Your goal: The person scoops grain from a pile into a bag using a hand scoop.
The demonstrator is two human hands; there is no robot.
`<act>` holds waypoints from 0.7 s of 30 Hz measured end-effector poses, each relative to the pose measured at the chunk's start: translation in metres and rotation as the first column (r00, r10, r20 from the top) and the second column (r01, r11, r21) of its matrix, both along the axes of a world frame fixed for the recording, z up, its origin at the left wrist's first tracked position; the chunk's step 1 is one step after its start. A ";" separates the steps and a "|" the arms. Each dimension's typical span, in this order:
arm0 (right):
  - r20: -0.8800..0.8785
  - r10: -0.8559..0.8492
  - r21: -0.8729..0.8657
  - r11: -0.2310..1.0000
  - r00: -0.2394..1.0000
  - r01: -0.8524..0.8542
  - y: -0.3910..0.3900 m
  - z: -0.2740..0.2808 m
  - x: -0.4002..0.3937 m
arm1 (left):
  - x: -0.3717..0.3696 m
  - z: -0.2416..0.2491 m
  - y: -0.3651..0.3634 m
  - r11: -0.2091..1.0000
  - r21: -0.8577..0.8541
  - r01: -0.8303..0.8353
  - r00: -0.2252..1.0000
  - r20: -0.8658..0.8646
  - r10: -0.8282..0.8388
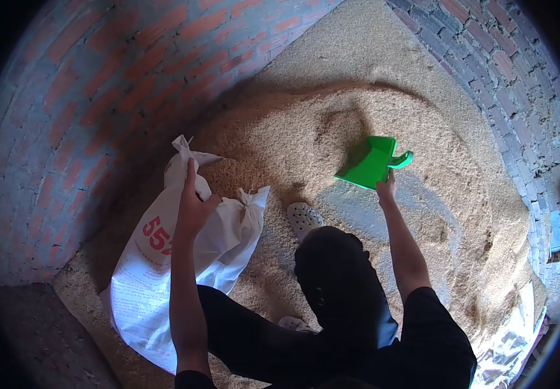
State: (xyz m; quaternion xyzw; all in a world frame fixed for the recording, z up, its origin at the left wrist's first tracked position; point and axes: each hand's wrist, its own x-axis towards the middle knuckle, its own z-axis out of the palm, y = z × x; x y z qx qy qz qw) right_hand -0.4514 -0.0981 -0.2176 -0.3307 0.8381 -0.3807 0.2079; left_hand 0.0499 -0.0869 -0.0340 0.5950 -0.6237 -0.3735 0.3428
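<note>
Holding the white sack (pixel 147 292) by its mouth was the left hand (pixel 195 206), fingers laid along the rim and thumb apart. Sack: at the person's left, bulging, its rim gathered at one corner, printed with red numerals partly hidden by the forearm. Right hand (pixel 387 187): closed on the green dustpan (pixel 372 166), near its curved handle; the exact grip could not be told. Dustpan: ahead and to the right, tilted, above the loose tan husks (pixel 280 139); contact with them could not be told. Husks: heaped between two brick walls (pixel 124 71), thinner around a grey floor patch (pixel 351 209). Footwear: a white perforated clog (pixel 304 219), between sack and floor patch. Lower right: shiny white sheeting (pixel 508 343).
</note>
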 end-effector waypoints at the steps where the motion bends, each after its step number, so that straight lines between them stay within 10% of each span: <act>1: -0.002 0.001 0.003 1.000 1.000 -0.001 0.004 -0.008 -0.002 | 0.000 0.002 0.000 1.000 0.003 -0.001 1.000 -0.002 0.001; 7: 0.010 0.000 -0.071 0.997 1.000 0.001 0.034 -0.042 0.000 | 0.000 0.001 -0.005 0.999 0.033 -0.015 0.998 -0.053 0.016; 9: 0.500 -0.101 -0.003 0.993 0.860 0.118 0.049 -0.013 0.023 | -0.001 0.004 -0.005 1.000 0.023 -0.011 0.999 -0.046 0.012; 14: 0.623 -0.264 0.040 0.951 0.737 0.306 0.068 -0.048 0.011 | -0.001 0.007 -0.001 0.994 0.107 -0.020 0.999 -0.047 0.025; 17: 0.265 -0.535 0.103 0.843 0.802 0.529 0.066 -0.058 0.021 | 0.001 0.000 0.001 1.000 0.028 -0.010 1.000 -0.027 0.011; 19: -0.539 -0.474 -0.011 0.831 0.696 0.557 0.066 -0.006 0.071 | -0.001 -0.001 0.002 1.000 -0.007 -0.005 1.000 -0.012 0.004; 21: -0.715 -0.321 -0.363 0.930 0.622 0.062 0.054 0.012 0.099 | -0.002 -0.002 0.002 1.000 0.014 -0.002 1.000 -0.009 0.002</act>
